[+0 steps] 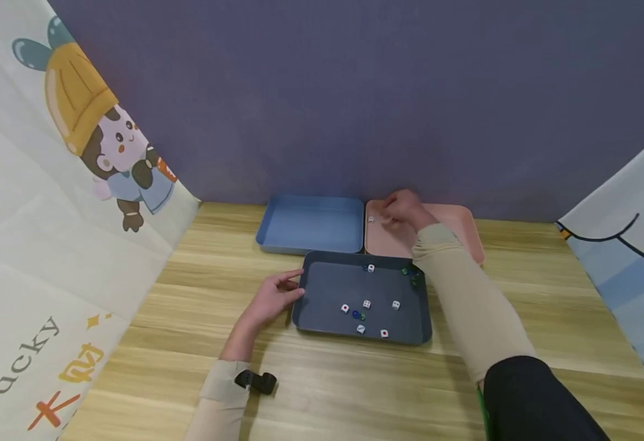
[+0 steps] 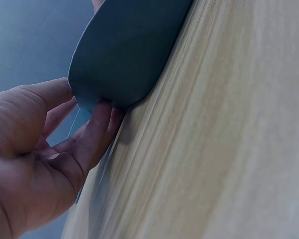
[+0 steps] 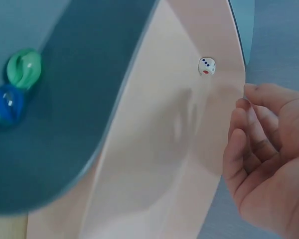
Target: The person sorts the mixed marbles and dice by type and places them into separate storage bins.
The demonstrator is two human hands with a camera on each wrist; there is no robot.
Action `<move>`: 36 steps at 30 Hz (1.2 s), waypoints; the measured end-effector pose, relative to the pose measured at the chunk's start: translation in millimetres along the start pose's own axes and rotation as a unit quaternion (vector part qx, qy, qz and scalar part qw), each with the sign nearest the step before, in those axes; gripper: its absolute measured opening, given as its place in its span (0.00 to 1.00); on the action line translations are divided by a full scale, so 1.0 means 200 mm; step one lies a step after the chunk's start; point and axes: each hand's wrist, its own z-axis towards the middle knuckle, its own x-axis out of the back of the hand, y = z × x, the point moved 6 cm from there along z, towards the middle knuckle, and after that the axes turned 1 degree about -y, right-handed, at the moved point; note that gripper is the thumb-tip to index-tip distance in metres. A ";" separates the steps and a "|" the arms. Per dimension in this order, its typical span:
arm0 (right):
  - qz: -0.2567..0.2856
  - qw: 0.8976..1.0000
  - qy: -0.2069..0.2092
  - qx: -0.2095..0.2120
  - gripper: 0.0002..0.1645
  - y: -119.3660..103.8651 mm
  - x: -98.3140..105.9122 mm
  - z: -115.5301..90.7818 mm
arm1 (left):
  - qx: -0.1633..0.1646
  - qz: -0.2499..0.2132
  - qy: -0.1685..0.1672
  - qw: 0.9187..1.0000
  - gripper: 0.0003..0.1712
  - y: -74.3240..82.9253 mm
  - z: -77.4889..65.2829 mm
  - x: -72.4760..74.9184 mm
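Observation:
My left hand rests its fingertips against the left end of a dark grey tray; in the left wrist view, fingers touch the tray's outer wall and rim. Several white dice lie scattered in this tray, among blue and green marbles. Over the pink tray is my right hand, its fingers loosely bent and nothing visible between them. One white die lies in the pink tray, near its left end, close to the right fingertips.
A blue tray stands left of the pink one, both against the purple-grey backdrop behind the wooden table. My right forearm crosses the dark tray's right edge. Printed cloths flank the table.

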 end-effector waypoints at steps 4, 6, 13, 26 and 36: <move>-0.033 0.999 0.005 0.028 0.17 -0.03 0.01 -0.03 | -0.003 -0.003 0.009 1.000 0.29 -0.05 0.02 0.01; -0.053 0.997 0.012 0.047 0.16 -0.05 0.02 -0.05 | -0.005 -0.002 0.007 1.000 0.28 -0.06 0.03 0.01; -0.105 0.989 0.013 0.102 0.14 -0.14 0.02 -0.17 | 0.003 -0.020 0.006 1.000 0.28 -0.06 0.03 0.02; -0.195 0.944 -0.052 0.261 0.07 -0.39 -0.22 -0.60 | 0.005 -0.015 0.012 1.000 0.28 -0.07 0.00 0.05; -0.271 0.898 -0.148 0.315 0.08 -0.44 -0.51 -0.82 | 0.006 -0.017 0.004 1.000 0.28 -0.08 0.01 0.05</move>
